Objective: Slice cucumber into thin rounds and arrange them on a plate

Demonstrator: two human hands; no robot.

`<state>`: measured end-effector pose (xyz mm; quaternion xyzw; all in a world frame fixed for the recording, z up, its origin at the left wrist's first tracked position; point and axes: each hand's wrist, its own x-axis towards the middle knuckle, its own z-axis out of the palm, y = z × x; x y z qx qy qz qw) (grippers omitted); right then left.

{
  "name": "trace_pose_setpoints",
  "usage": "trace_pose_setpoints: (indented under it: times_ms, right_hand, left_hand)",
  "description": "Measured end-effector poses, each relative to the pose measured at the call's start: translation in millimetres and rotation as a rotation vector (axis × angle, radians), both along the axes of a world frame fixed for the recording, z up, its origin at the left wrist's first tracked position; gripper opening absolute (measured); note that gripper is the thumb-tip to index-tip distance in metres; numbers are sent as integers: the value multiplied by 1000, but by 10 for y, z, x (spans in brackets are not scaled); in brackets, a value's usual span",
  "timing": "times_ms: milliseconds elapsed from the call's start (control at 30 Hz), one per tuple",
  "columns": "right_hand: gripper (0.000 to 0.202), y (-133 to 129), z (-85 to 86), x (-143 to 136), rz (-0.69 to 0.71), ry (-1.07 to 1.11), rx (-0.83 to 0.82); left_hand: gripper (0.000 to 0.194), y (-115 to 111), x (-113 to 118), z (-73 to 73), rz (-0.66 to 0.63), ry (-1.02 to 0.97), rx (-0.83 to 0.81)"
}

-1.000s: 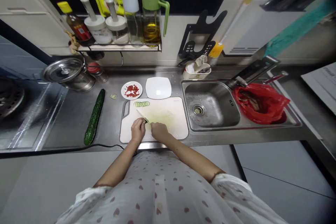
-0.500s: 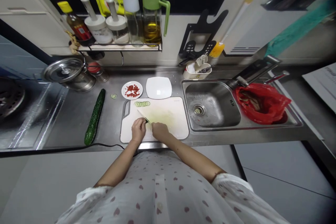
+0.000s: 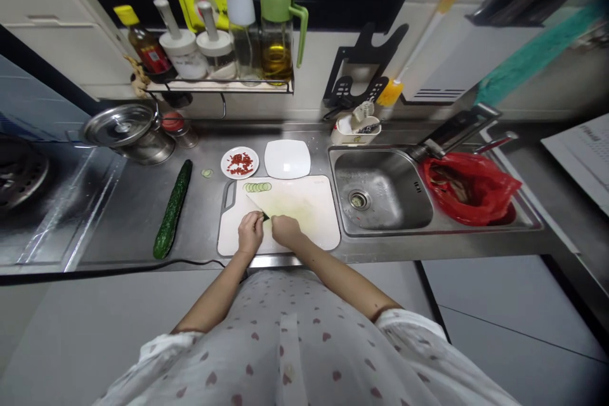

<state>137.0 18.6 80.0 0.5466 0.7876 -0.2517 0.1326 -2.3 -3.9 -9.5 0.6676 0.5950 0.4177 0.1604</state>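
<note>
Both hands worked over the white cutting board, which lay on the steel tabletop. Right hand: grip clenched, grasping a knife, its handle covered by the fingers. The blade slanted away from the body toward the upper left, over the board. Left hand: fingers curled, tips beside the blade and against a small dark piece; could not tell whether this grip pinched the piece or only steadied it.

A row of overlapping cucumber slices lay near the far left of the board, beyond the blade. A whole cucumber lay on the tabletop, left of the board and apart from it. Two or so loose slices sat between that cucumber and a round plate bearing red chopped bits. A squarish white dish stood just right of the plate, behind the board. Sink to the right of the board; red bag beyond it.
</note>
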Motion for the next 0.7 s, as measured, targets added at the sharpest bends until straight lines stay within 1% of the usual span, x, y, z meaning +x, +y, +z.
trace_pose_setpoints:
  times_ms: [233, 400, 700]
  right_hand:
    - [28, -55, -7, -1, -11, 6, 25]
    - [27, -185, 26, 118, -37, -10, -14]
    - [30, -375, 52, 290, -66, -34, -19]
  left_hand:
    - [18, -9, -14, -27, 0, 10, -5]
    - [19, -14, -14, -25, 4, 18, -13]
    - [19, -20, -11, -15, 8, 35, -8]
